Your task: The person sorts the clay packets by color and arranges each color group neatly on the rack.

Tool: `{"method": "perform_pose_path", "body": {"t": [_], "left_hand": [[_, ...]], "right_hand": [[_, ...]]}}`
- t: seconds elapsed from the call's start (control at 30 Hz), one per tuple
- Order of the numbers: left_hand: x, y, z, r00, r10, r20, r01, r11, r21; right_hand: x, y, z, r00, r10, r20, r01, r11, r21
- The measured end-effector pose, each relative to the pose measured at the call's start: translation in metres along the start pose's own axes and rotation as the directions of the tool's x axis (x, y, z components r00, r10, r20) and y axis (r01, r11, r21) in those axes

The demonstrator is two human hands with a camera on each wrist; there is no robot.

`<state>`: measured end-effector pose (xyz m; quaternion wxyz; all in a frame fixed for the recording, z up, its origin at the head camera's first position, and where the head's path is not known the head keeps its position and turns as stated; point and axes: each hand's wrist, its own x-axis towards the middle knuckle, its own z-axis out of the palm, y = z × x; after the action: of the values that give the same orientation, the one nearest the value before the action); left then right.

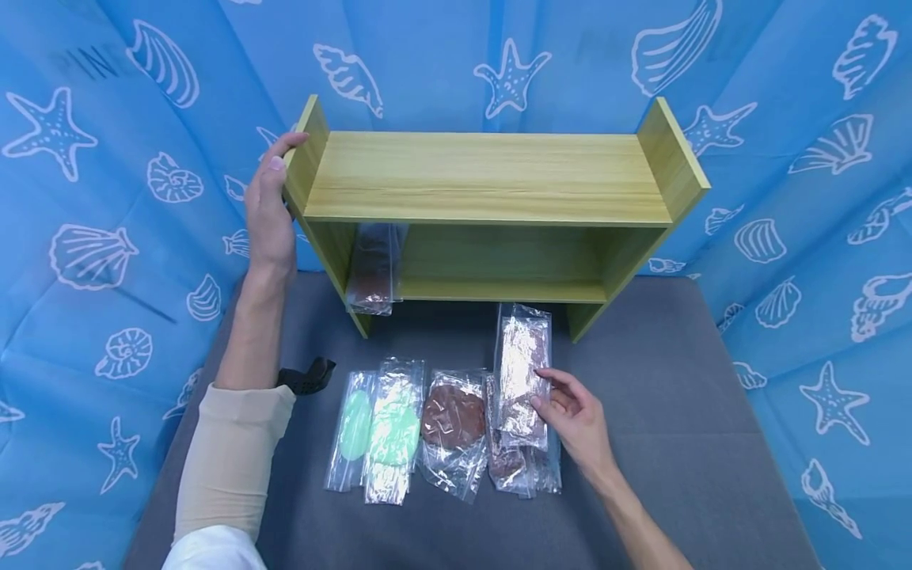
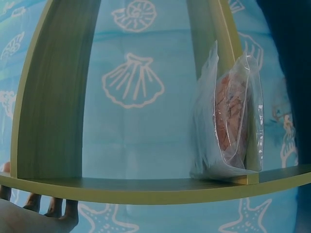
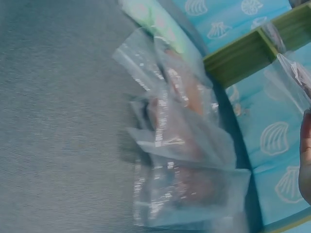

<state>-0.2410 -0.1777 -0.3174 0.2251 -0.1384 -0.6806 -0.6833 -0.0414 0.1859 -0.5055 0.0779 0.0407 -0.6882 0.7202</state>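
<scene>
A light wooden shelf (image 1: 492, 178) stands at the back of the grey table (image 1: 677, 443). My left hand (image 1: 279, 158) grips the top of its left side panel, and its fingers (image 2: 48, 208) curl under the panel in the left wrist view. One clear packet with brown contents (image 1: 374, 269) (image 2: 233, 126) stands in the lower compartment at the left. My right hand (image 1: 545, 388) pinches the right edge of another brown packet (image 1: 523, 364) (image 3: 296, 73), lifted in front of the shelf. On the table below lie two green packets (image 1: 394, 431), a round brown packet (image 1: 452, 416) and one more brown packet (image 1: 513, 467) (image 3: 189, 189).
A blue cloth printed with shells and starfish (image 1: 819, 158) hangs behind and on both sides of the table. A small black object (image 1: 308, 374) lies by my left forearm. The rest of the shelf's lower compartment (image 1: 499, 265) and its top board hold nothing.
</scene>
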Motion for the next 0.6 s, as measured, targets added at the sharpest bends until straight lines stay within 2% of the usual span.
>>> {"method": "perform_pose_path", "body": {"t": [0.3,0.6], "left_hand": [[0.0,-0.001,-0.001,1.0,-0.011,0.011,0.011,1.0,-0.001],[0.0,0.0,-0.001,1.0,-0.02,0.007,0.02,1.0,-0.005]], "right_hand": [[0.01,-0.017,0.005,0.996,-0.085,0.014,0.083,0.99,0.114],[0.017,-0.03,0.011,0.986,-0.166,0.006,0.164,0.98,0.114]]}}
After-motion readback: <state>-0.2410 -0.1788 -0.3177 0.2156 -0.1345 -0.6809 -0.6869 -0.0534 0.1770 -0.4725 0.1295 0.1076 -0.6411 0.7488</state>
